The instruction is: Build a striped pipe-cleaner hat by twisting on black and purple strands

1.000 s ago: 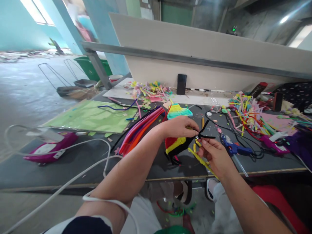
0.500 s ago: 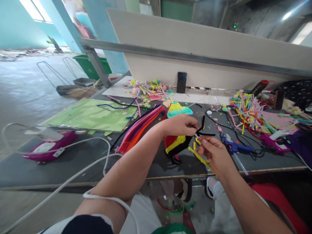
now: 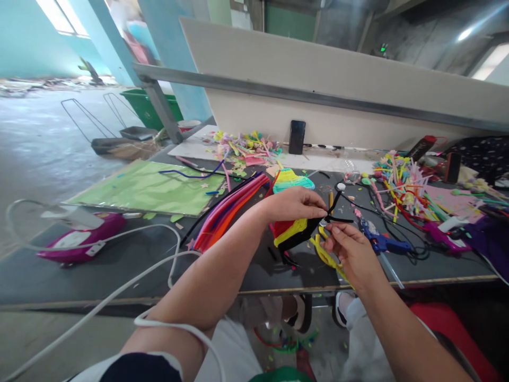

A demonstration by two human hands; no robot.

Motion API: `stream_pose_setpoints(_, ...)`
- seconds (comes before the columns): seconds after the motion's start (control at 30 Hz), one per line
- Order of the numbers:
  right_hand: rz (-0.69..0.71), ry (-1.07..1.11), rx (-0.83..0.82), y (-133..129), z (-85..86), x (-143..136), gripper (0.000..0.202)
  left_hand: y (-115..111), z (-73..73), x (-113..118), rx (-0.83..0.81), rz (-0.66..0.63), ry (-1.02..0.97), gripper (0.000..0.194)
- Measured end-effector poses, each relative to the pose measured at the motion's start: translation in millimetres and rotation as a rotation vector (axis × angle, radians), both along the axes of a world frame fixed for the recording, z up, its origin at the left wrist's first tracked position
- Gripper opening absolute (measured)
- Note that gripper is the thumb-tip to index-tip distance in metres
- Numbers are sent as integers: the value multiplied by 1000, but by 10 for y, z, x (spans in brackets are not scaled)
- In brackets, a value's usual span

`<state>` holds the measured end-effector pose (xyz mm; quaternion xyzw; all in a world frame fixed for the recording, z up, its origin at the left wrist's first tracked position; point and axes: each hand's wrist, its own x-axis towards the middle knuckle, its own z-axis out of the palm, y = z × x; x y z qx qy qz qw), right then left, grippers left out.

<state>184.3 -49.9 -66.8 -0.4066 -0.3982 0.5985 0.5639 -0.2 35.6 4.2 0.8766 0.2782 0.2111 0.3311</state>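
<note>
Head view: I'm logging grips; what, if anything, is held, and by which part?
The left hand pinches the banded fuzzy piece near its upper end; the right hand is at the yellow piece, hold unclear.

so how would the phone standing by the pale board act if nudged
The phone might tip or slide, since it stands on its narrow end, seemingly leaning on the pale board. It's probably rigid, given its flat, straight-edged shape. Its dark, shiny front may be slippery.

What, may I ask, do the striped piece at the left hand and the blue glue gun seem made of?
The striped piece looks like matt pipe cleaner, from its fuzzy surface; the blue glue gun, probably smooth plastic, from its moulded body.
</note>
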Motion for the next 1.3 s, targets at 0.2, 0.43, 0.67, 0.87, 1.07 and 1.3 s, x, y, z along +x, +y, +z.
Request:
stream_pose_setpoints(0.2, -18, 6, 15, -8, 7, 2, 17, -93, 26, 69, 86, 100, 35, 29)
stream_pose_setpoints(0.43, -32, -6, 23, 4, 5, 1, 18, -178, 79, 101, 144, 139, 85, 29)
stream_pose_setpoints(0.67, -26, -161, 79, -4, 49, 69, 21, -191, 108, 106, 123, 132, 73, 28)
stream_pose_setpoints(0.87, -455, -835, 439, -97, 187, 305, 19, -195, 99, 119, 58, 112, 84, 26)
stream_pose_setpoints(1.07, -523, -1002, 939, -38, 395, 460, 22, -216, 75, 140, 23, -13, 67, 25)
stream_pose_setpoints(1.3, -35, -637, 431, 180, 372, 484, 17, -289, 105, 193, 24, -170, 45, 22)
